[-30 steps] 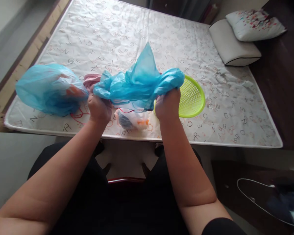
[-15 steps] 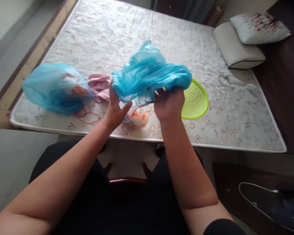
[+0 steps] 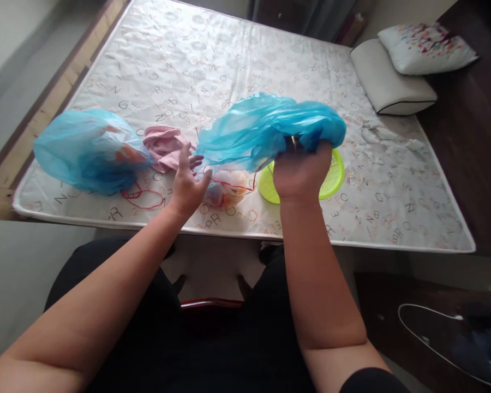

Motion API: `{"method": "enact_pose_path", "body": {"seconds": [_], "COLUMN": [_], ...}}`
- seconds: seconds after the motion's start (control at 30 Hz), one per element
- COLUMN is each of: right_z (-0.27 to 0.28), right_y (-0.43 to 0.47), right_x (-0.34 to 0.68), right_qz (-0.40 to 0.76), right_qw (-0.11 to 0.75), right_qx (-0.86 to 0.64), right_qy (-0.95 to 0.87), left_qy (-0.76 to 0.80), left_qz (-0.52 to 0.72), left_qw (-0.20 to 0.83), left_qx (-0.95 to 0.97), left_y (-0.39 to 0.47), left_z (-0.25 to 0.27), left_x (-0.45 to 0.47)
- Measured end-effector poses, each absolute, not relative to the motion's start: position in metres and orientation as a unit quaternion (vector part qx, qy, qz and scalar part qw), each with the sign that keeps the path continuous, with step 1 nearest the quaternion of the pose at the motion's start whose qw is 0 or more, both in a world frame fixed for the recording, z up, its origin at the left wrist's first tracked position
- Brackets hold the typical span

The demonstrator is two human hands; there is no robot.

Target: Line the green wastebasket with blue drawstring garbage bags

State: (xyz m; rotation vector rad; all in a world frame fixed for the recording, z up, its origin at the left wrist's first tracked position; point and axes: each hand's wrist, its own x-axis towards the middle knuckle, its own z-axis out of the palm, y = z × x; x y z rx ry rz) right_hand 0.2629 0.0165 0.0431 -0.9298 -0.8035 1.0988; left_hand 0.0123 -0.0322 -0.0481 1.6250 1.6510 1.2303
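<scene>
A crumpled blue plastic bag hangs in the air over the bed, gripped by my right hand at its bunched right part. A red string trails beneath it. My left hand has its fingers spread at the bag's left end, and whether the fingertips touch it I cannot tell. Behind that hand lies a folded pink cloth. Below the held bag rests a small clear bag with orange marks or contents. A yellow-green plastic basket is partly hidden by my right hand and wrist.
To the left sits a full blue plastic bag with a red string beside it. The letter-printed mattress carries a cushion and a beige pillow at the far right. A white cable lies lower right.
My right hand has moved right with the blue bag, which now stretches out sideways. My left hand's fingers have come away from the bag's main bulk and spread.
</scene>
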Motion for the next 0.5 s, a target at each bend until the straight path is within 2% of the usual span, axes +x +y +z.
{"method": "enact_pose_path", "body": {"seconds": [0.1, 0.2, 0.3, 0.4, 0.5], "right_z": [0.036, 0.02, 0.002, -0.005, 0.004], "right_y": [0.013, 0.004, -0.002, 0.0, -0.001], "right_x": [0.252, 0.237, 0.233, 0.238, 0.242], "right_qz": [0.432, 0.276, 0.172, 0.119, 0.083], "right_qw": [0.637, 0.49, 0.369, 0.332, 0.322], "right_qx": [-0.437, -0.558, -0.631, -0.65, -0.645], "right_qy": [-0.466, -0.61, -0.66, -0.674, -0.688], "left_qy": [0.696, 0.743, 0.749, 0.785, 0.843], "left_qz": [0.357, 0.191, 0.084, 0.076, 0.136], "left_qw": [0.27, 0.302, 0.276, 0.21, 0.107], "left_qx": [0.561, 0.566, 0.596, 0.577, 0.509], "left_y": [-0.032, -0.03, -0.021, -0.008, 0.002], "left_z": [-0.042, -0.033, -0.021, -0.01, -0.012], "left_x": [0.011, 0.002, -0.02, -0.064, -0.124]}}
